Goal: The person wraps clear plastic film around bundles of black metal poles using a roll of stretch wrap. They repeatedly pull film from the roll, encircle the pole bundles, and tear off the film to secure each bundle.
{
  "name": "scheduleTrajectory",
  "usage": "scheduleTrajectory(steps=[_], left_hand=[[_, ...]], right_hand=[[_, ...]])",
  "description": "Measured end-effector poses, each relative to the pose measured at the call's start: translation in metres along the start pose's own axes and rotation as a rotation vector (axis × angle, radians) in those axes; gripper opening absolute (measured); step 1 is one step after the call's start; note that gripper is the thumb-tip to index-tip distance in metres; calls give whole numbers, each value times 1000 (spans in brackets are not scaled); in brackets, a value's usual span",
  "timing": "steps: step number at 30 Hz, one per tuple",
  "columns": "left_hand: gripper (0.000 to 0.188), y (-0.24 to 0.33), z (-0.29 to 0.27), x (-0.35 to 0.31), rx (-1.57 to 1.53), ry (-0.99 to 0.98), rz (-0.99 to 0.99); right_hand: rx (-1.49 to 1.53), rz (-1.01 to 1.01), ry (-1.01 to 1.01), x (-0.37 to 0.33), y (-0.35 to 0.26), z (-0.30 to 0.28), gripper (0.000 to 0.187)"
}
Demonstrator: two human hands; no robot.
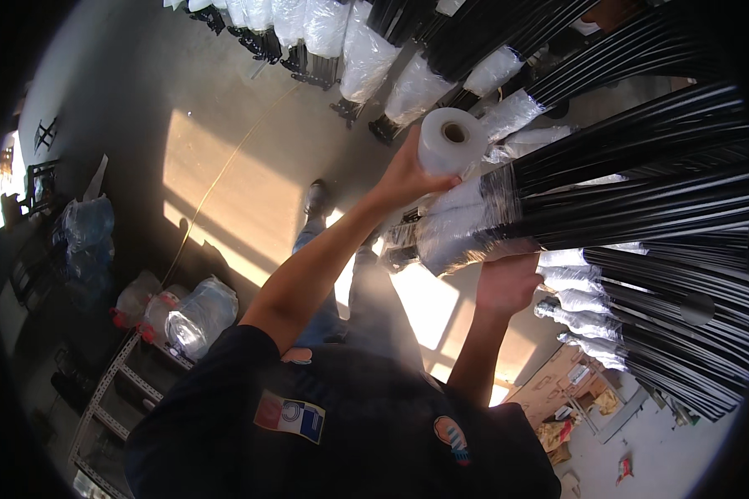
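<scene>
My left hand (408,176) is closed around a roll of clear stretch film (453,143), its cardboard core facing up. The roll is held against the upper side of a bundle of long black rods (632,208). Clear film wrap (466,226) covers the near end of this bundle in shiny layers. My right hand (508,283) grips the lower side of the bundle just beyond the wrap. It is slightly blurred and its fingertips are partly hidden behind the rods.
More black rod bundles with film-wrapped ends (366,58) stand along the top and right. Bags of clear plastic (204,316) sit by a slotted metal frame (112,391) at lower left. A yellow line (216,183) crosses the sunlit floor. Cardboard boxes (566,382) lie at lower right.
</scene>
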State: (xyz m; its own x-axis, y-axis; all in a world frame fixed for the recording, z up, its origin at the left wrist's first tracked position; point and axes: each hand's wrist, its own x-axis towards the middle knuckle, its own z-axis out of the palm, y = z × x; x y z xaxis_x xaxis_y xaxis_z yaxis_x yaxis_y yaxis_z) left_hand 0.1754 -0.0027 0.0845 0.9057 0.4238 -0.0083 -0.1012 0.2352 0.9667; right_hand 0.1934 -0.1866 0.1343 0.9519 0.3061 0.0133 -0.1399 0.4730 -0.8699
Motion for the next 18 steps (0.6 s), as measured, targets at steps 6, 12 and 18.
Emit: scheduleTrajectory(steps=[6, 12, 18], left_hand=[[82, -11, 3, 6, 90, 13, 20], [78, 12, -49, 3, 153, -196, -12], [89, 30, -30, -111, 451, -212, -28]], right_hand=[[-686, -146, 318, -12, -5, 76, 87], [-678, -138, 210, -12, -16, 48, 87], [-646, -72, 115, -63, 3, 5, 89]])
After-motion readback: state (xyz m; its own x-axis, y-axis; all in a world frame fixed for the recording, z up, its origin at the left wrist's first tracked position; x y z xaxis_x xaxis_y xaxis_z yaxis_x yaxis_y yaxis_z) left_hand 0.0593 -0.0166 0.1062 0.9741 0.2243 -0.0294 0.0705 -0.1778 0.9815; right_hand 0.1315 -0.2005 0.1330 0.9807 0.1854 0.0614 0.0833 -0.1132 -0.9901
